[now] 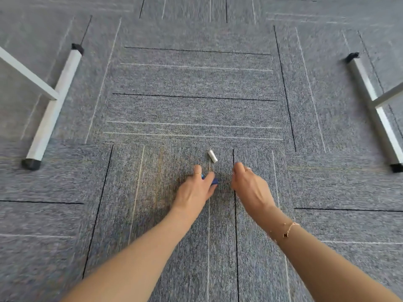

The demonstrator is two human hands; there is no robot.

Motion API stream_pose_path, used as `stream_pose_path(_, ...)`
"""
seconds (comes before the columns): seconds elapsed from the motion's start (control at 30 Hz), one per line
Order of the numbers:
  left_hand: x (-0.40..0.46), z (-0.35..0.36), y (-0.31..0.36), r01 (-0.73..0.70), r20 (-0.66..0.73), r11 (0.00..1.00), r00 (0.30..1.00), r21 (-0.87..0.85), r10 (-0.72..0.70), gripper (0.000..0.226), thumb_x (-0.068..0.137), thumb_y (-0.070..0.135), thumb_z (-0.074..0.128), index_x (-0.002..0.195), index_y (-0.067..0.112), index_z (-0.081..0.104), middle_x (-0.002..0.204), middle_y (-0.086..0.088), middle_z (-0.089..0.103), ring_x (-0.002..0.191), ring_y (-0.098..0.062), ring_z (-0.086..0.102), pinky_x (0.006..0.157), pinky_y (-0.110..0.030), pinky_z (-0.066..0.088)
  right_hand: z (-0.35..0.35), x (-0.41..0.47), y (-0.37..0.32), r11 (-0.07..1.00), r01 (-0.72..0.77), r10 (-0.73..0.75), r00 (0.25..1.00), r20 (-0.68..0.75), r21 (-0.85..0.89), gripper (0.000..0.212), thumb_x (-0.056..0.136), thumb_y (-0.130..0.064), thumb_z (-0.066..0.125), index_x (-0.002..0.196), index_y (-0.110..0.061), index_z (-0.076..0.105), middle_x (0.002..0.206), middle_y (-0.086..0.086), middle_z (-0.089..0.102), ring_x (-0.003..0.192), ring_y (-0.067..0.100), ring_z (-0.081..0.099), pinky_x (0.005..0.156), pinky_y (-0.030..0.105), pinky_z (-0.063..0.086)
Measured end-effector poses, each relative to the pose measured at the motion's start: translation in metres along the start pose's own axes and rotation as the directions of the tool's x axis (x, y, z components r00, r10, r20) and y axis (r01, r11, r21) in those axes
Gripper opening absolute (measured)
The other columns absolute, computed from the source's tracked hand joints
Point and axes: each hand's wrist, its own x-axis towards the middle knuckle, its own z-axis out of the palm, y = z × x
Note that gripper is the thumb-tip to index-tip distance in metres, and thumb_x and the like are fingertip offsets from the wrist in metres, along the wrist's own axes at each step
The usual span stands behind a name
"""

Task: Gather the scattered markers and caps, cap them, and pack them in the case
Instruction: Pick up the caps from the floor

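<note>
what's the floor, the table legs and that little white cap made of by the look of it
Floor: grey carpet tiles, looped textile, going by the ribbed weave and tile seams.
Table legs: likely painted or brushed metal; square light tubes with black feet, probably plastic.
White cap: probably smooth plastic, a plain cylinder; too small to be sure.

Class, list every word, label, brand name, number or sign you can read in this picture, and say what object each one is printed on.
None: no readable text anywhere.
White cap: no print visible.
Blue item in the left hand: mostly hidden, nothing legible.
Carpet and table legs: only lines, no lettering.
</note>
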Motion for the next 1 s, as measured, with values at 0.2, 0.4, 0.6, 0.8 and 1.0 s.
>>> stream_pose_path(0.2,-0.001,-0.002,0.007,0.077,0.044,0.995,0.996,-0.065,-0.074,0.027,0.095,0.032,0.05,0.114,0.012,0.053,0.114,-0.012,0.047,0.062,-0.017,0.062,0.049,-0.02,0.045,-0.014,0.036,-0.03,0.998,0.008,-0.007,1.0,-0.014,0.069,0.019,0.1,-0.027,0.042,0.103,-0.008,0.038,0.09,0.013,0.062,0.064,0.029,0.057,0.048,0.037,0.046)
stream_pose_path(0.4,0.001,-0.004,-0.01,-0.074,0.12,0.983,0.991,0.168,0.054,0.039,0.101,0.033,0.035,0.134,0.013,0.037,0.133,-0.027,0.044,0.079,-0.027,0.07,0.053,-0.029,0.048,-0.003,0.06,-0.049,0.993,-0.029,0.035,0.998,0.046,-0.114,0.042,0.099,-0.02,0.044,0.134,-0.001,0.028,0.092,0.011,0.066,0.068,0.023,0.067,0.062,0.035,0.059)
stream_pose_path(0.6,0.004,-0.005,-0.01,-0.109,0.105,0.982,0.99,0.154,0.094,0.043,0.101,0.021,0.041,0.14,0.015,0.024,0.135,-0.031,0.041,0.072,-0.025,0.068,0.052,-0.028,0.052,-0.013,0.057,-0.051,0.938,0.041,0.03,0.98,0.197,-0.345,0.058,0.092,0.001,0.048,0.144,0.003,0.023,0.141,0.016,0.038,0.091,0.015,0.065,0.071,0.021,0.052)
stream_pose_path(0.8,-0.008,0.004,-0.014,-0.059,0.101,0.997,0.993,0.045,0.054,0.027,0.093,0.007,0.057,0.119,0.002,0.051,0.111,-0.022,0.056,0.06,-0.017,0.065,0.048,-0.019,0.046,-0.017,0.034,-0.044,0.938,-0.023,0.097,0.975,0.198,-0.347,0.065,0.091,0.01,0.041,0.146,0.008,0.007,0.155,0.02,0.012,0.067,0.007,0.054,0.063,0.017,0.048)
stream_pose_path(1.0,-0.006,-0.004,-0.018,-0.028,0.138,0.999,0.99,-0.028,0.031,0.015,0.095,0.004,0.049,0.11,0.005,0.05,0.1,-0.012,0.052,0.062,-0.021,0.059,0.05,-0.027,0.043,-0.011,0.019,-0.037,0.957,0.009,0.048,0.981,0.188,-0.291,0.061,0.091,0.011,0.041,0.145,0.009,0.013,0.144,0.017,0.038,0.069,0.013,0.06,0.067,0.021,0.051)
